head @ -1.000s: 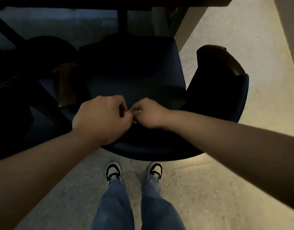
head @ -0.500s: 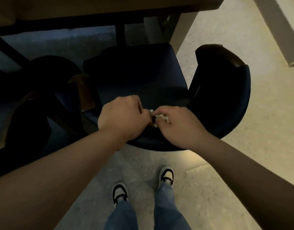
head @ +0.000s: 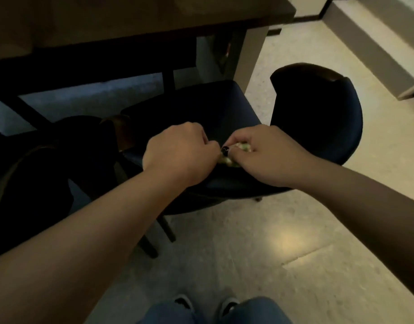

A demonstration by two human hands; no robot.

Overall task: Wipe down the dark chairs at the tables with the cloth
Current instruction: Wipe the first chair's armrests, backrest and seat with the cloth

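Above the dark chair (head: 227, 113), the right hand (head: 269, 157) pinches a crumpled cloth (head: 242, 147) against the curled-fingered left hand (head: 178, 153), whose grip is hidden

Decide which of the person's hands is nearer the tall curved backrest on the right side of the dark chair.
Right. The right hand, gripping the cloth, lies just beside the curved backrest. The left hand is farther away, over the seat's other side.

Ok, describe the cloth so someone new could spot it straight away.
Start at the wooden table, then drop to the dark blue chair pulled out before it. Over its seat the left hand and right hand meet; the cloth is the pale, greenish wad bunched between them.
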